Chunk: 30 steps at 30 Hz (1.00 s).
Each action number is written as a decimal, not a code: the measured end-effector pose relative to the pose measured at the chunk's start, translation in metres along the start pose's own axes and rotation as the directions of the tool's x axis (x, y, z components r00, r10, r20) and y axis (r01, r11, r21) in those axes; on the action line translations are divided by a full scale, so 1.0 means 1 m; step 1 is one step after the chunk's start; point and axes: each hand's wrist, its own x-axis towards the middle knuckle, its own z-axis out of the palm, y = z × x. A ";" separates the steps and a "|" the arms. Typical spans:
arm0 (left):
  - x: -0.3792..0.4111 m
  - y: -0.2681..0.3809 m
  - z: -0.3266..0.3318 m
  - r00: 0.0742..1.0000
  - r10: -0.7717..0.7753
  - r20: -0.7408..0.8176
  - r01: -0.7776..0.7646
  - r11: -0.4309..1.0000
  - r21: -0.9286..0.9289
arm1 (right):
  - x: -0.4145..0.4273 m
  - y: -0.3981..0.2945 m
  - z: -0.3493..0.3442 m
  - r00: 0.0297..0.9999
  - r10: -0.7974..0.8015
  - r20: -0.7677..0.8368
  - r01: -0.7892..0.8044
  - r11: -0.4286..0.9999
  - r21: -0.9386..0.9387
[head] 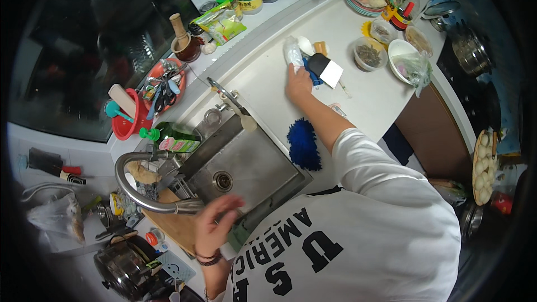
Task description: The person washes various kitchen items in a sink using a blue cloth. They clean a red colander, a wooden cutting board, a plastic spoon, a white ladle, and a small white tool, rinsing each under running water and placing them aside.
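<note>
My right hand [299, 82] reaches across the white countertop [268, 75]. Its fingers are at the lower end of a clear plastic packet [292, 50]; whether they grip it is unclear. Close beside them lie a blue item [314, 73], partly hidden, and a scraper with a black part and a white blade [326, 69]. A white spoon-like piece [305, 45] and a small tan block [321, 48] sit just beyond. My left hand [216, 222], slightly blurred and wearing bracelets, hovers at the near side of the steel sink [247, 163], fingers apart and holding nothing.
A blue microfibre mitt or cloth [304, 144] lies between sink and right forearm. The curved faucet [130, 188] arches beside my left hand. A green soap bottle [180, 137] stands behind the sink. Food tubs [370, 53] and a white bowl [400, 61] occupy the counter's right end.
</note>
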 end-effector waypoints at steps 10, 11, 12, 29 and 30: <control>0.071 -0.071 0.042 0.991 -0.116 0.060 0.128 0.950 -0.283 | -0.079 0.001 -0.083 0.897 -0.389 -0.208 0.441 0.767 0.466; 0.085 -0.081 0.051 0.991 -0.135 0.026 0.136 0.931 -0.339 | -0.096 -0.001 -0.103 0.869 -0.432 -0.242 0.495 0.738 0.459; 0.097 -0.083 0.063 0.980 -0.199 -0.031 0.168 0.894 -0.416 | -0.113 -0.003 -0.123 0.836 -0.483 -0.261 0.548 0.706 0.448; 0.080 -0.096 0.087 0.998 -0.032 0.045 0.055 0.545 -0.836 | -0.199 0.026 -0.239 0.883 -0.365 0.296 -0.213 0.251 0.944; 0.072 -0.096 0.087 1.000 -0.018 0.013 0.021 0.603 -0.797 | -0.202 0.020 -0.239 0.828 -0.414 0.378 -0.335 0.176 0.926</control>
